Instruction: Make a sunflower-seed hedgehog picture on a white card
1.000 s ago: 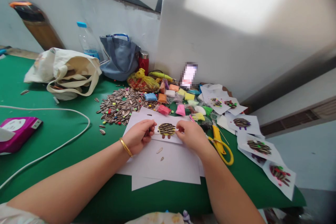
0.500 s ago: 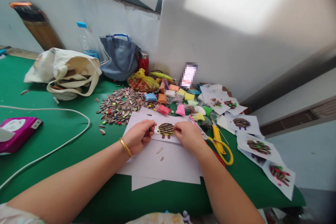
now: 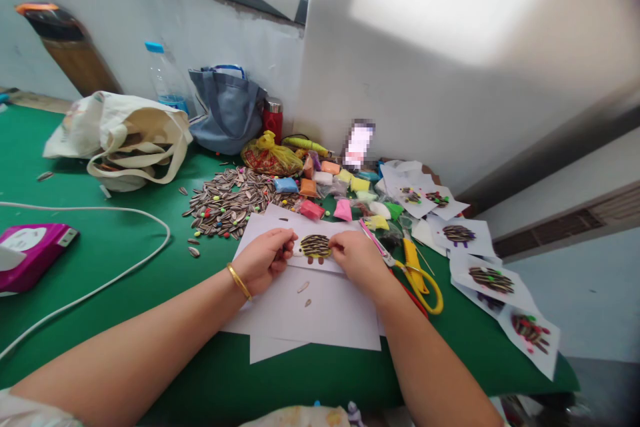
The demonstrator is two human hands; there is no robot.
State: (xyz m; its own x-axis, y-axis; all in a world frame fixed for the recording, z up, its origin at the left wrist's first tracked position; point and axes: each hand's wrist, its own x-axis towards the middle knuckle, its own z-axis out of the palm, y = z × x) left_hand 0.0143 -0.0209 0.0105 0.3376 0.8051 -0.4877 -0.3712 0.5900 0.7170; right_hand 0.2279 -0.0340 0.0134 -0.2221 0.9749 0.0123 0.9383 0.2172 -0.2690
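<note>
Yellow edging shows around the seed-covered figure (image 3: 315, 248) on white paper (image 3: 278, 221) at frame centre, between the left hand (image 3: 265, 259) and right hand (image 3: 359, 260). Both hands' fingertips are drawn together, on what I cannot tell. Seed-setting at the figure's right edge seems in hand; the next move probably calls for light, steady pressure.

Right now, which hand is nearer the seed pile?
Left. Your left hand is just in front of the seed pile; your right hand is farther off, to the right.

Green table (image 3: 345, 377): seeds (image 3: 233, 197), papers (image 3: 325, 320), 1 cable (image 3: 115, 210).
</note>
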